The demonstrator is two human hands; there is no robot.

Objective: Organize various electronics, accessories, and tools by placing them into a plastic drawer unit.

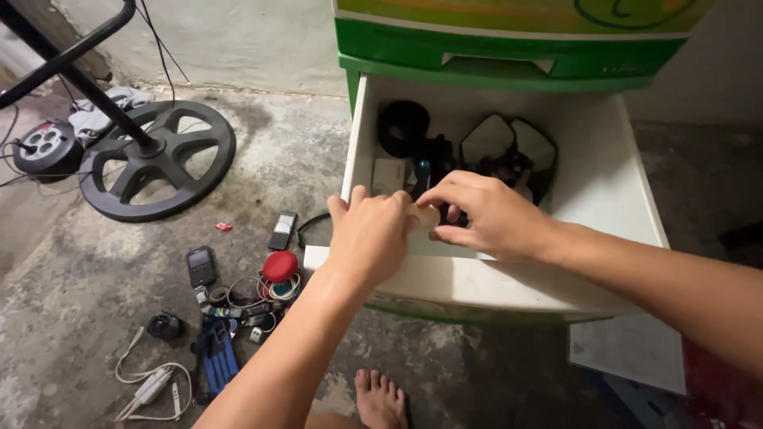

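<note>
Both hands meet over an open white drawer [604, 183]: the left hand [372, 234] and right hand [485, 214] pinch a small pale object [429, 216] between their fingertips. Cables, mirrors and a dark strap already lie inside; phones [201, 266], a red disc [280, 266] and chargers remain on the concrete floor [79, 278]. The drawer's right half is bare, its front rim just beneath the wrists.

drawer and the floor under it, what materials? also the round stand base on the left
Drawer: looks like white moulded plastic, smooth, thin-walled. Floor: seemingly bare concrete, mottled grey, stained and rough. Round stand base: black, spoked, matte; plastic or painted metal, can't tell which.
</note>
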